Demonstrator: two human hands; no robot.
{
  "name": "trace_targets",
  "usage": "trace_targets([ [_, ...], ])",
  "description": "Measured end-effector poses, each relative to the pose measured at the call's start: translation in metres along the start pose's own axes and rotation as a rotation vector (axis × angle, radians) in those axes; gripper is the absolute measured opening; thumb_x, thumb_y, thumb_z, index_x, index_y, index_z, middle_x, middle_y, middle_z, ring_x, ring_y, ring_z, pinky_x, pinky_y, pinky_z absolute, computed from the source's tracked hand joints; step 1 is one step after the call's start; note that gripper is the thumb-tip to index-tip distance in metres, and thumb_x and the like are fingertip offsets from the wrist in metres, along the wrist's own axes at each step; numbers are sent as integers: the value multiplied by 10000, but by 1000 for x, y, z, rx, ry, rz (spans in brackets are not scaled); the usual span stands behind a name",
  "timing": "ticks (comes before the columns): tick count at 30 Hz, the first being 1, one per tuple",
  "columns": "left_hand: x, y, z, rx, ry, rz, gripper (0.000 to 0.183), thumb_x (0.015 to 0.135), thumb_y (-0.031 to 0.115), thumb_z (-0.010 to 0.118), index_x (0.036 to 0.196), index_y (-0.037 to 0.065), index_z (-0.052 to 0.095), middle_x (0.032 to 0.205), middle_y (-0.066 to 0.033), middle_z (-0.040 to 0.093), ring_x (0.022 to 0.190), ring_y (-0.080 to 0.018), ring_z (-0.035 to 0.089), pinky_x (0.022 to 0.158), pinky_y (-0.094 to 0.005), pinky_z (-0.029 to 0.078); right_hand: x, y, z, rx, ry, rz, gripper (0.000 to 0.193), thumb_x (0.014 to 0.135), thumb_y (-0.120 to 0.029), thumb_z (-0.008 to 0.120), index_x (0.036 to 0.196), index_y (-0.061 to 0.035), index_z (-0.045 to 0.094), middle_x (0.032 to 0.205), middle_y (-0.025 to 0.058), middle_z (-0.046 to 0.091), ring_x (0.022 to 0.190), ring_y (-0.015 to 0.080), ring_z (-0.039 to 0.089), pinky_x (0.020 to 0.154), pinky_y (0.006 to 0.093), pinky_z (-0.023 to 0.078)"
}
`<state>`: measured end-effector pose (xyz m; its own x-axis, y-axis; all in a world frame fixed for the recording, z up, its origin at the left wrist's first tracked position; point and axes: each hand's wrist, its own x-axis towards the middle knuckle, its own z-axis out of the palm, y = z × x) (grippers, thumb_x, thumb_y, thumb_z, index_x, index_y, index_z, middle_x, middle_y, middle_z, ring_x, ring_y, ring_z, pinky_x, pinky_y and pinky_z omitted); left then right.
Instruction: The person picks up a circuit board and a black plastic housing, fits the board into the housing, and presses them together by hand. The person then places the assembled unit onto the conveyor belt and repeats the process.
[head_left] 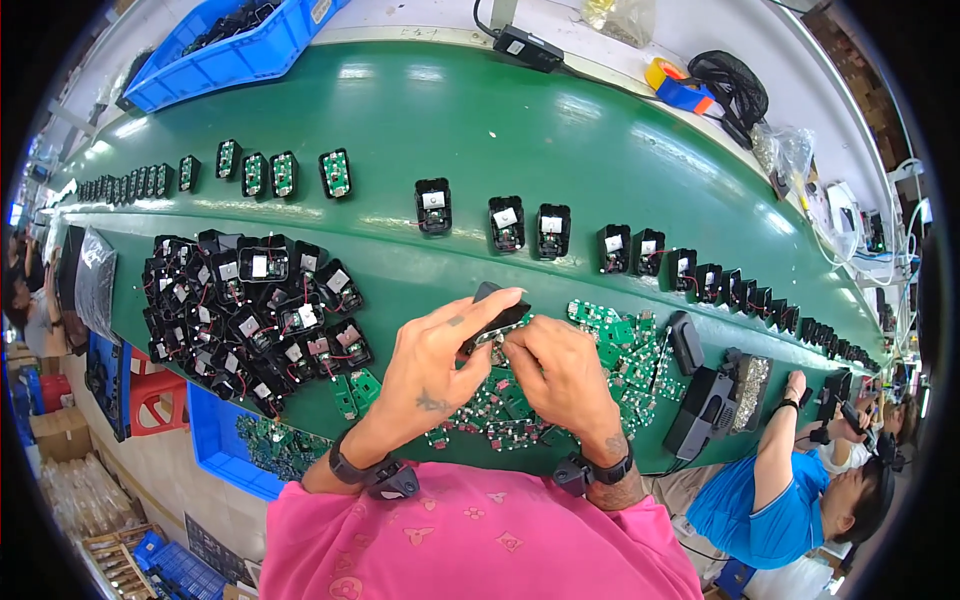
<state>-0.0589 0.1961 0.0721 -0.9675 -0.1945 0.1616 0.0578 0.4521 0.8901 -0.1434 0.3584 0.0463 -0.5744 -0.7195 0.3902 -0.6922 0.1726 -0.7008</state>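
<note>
My left hand [425, 390] is closed around a small black plastic housing [490, 318], held tilted above the loose boards. Along the housing's lower right edge shows a bit of green circuit board [515, 322]. My right hand [562, 372] is closed against that edge, fingers curled in a pinch; what lies between its fingertips is hidden. Below and beside both hands spreads a heap of loose green circuit boards [628, 345]. To the left lies a pile of black housings [250, 325] with white parts and thin red wires inside.
A row of housings [433, 207] crosses the green bench, those at left holding green boards [336, 174]. Blue bins [230, 58] stand at the far left and below the bench's near edge. A grey-black device [700, 415] lies at right, near a co-worker in a blue shirt [745, 505].
</note>
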Motion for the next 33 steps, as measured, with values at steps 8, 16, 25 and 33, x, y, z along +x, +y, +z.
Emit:
trace_targets([
  [8, -3, -13, 20, 50, 72, -79, 562, 802, -120, 602, 1334, 61, 608, 1095, -143, 692, 747, -71, 602, 578, -224, 511, -9, 14, 20, -40, 104, 46, 50, 842, -7, 659, 862, 0, 614, 739, 139, 569, 665, 337, 592, 581, 422, 461],
  [16, 6, -8, 11, -279, 21, -295, 564, 838, -104, 620, 1376, 45, 538, 1188, -144, 652, 795, -98, 654, 612, -219, 535, -10, 9, 12, 135, 310, 389, 115, 925, -66, 666, 972, 37, 641, 761, 56, 638, 627, 122, 624, 551, 283, 486],
  [25, 4, 2, 12, -298, -101, -239, 698, 774, -161, 625, 1417, 81, 502, 1361, -135, 533, 959, -167, 690, 790, -268, 619, -20, 11, 10, 798, 368, 490, 85, 905, -12, 685, 960, 48, 661, 808, 46, 653, 637, 66, 579, 543, 211, 463],
  [33, 4, 5, 15, -373, -185, -197, 675, 794, -176, 584, 1414, 79, 503, 1384, -130, 512, 1090, -239, 673, 853, -319, 623, -25, 21, 1, 953, 296, 554, 124, 910, -65, 716, 840, 32, 685, 713, 15, 612, 529, 42, 522, 442, 211, 376],
])
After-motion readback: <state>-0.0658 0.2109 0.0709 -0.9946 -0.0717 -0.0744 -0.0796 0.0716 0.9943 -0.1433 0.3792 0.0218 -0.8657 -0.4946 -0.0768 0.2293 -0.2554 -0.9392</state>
